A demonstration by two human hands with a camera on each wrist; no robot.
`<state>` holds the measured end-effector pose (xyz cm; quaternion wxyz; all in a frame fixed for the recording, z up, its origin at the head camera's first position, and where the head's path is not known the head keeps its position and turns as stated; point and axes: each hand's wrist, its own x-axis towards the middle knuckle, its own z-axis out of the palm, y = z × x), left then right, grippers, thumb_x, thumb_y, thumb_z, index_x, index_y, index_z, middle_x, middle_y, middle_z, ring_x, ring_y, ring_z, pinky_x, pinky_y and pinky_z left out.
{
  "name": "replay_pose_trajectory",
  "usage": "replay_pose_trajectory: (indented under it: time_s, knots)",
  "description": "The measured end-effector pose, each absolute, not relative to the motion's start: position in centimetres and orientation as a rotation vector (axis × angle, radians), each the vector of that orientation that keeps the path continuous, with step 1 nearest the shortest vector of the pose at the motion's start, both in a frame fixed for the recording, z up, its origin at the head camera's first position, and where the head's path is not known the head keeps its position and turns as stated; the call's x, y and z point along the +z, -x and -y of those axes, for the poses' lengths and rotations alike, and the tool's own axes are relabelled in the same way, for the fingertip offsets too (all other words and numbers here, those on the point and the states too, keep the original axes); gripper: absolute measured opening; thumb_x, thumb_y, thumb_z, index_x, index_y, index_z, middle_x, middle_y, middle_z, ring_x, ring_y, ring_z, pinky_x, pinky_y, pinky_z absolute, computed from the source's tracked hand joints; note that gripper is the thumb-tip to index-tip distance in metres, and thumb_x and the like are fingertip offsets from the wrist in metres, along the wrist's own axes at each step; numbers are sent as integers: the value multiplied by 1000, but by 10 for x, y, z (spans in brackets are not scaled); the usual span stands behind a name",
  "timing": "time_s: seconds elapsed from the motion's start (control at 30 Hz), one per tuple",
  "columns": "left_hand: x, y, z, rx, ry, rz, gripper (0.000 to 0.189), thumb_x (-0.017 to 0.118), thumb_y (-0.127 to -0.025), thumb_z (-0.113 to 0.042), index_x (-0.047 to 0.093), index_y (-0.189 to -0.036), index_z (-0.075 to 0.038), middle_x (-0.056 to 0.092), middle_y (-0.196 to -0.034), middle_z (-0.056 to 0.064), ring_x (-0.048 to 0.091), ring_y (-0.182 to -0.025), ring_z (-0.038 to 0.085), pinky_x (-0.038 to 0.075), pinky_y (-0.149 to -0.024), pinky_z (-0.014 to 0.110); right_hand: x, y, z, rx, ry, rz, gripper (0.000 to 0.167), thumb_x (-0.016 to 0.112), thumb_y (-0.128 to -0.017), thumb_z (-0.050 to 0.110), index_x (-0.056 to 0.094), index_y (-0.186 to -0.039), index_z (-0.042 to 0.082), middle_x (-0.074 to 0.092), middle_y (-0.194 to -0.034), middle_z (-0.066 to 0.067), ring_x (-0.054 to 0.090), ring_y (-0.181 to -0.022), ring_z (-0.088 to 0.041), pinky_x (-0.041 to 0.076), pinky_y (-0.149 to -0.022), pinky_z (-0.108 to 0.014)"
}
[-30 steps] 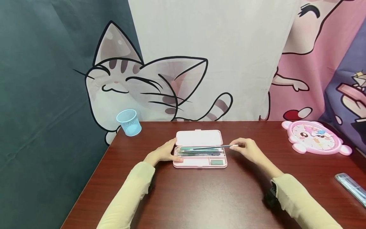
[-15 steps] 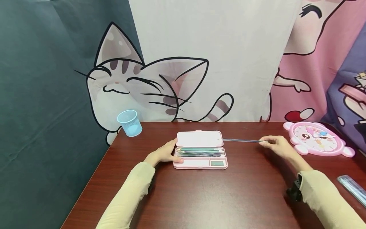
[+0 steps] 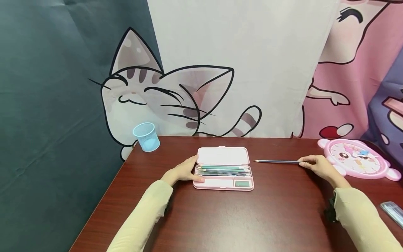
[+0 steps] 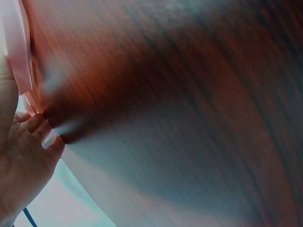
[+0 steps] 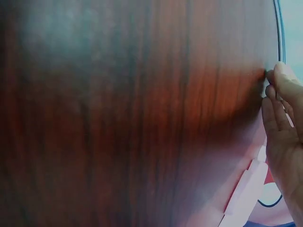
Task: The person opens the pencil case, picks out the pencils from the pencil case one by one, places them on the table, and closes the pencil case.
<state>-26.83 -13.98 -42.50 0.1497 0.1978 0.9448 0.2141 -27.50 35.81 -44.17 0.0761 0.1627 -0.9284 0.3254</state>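
A pink pencil case (image 3: 218, 183) lies with its lid (image 3: 223, 155) folded back at the middle of the table. Several green and dark pencils (image 3: 225, 169) fill its long compartment, and a green eraser (image 3: 242, 183) sits in the front right one. My left hand (image 3: 180, 170) holds the case's left end, thumb on the front part and fingers at the back corner. To the right of the case, my right hand (image 3: 320, 167) pinches a dark pencil (image 3: 277, 161) by its right end. The pencil lies level, its sharpened tip pointing left toward the lid.
On the brown table (image 3: 239, 220), a light blue mesh cup (image 3: 148, 138) stands at the back left corner. A pink animal-shaped clock (image 3: 359, 159) lies right of my right hand. A clear slim case (image 3: 393, 212) is at the right edge. Printed cloth hangs behind.
My right hand has drawn the pencil out of the case to the right and lowered it close over the table. My left hand stays on the case's left end.
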Motion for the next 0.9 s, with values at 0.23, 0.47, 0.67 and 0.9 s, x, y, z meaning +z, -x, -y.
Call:
replay_pose_trajectory:
  time_s: [0.23,0.47,0.67,0.9]
  knots:
    - [-427,268,138,619,-578,-2702,107,73,-72,-46,12,-145,2,21,-151,17,21,-139,29,23,-112,42,-442,278,-359,937,-474,2832,14,69,-79,7,69,-86,-5,67,-79,-13,45,-68,11,40,-59,-13]
    - [-427,269,141,629,-589,-2726,105,74,-71,-44,14,-144,3,22,-150,17,22,-139,29,22,-112,42,-444,282,-354,907,-540,2821,11,66,-79,1,67,-88,-7,62,-67,-2,42,-62,7,36,-57,-16]
    - [-429,270,141,618,-596,-2723,106,74,-72,-45,14,-145,3,22,-150,17,22,-139,29,22,-112,42,-449,278,-348,789,-546,2706,17,69,-72,-5,65,-88,-9,59,-70,-13,47,-67,-10,37,-61,-24]
    - [-430,271,141,608,-581,-2718,108,73,-71,-48,12,-146,0,21,-151,15,21,-139,28,22,-112,42,-444,265,-316,691,-445,2634,36,75,-66,1,61,-98,-8,49,-98,-33,41,-92,-48,31,-77,-56]
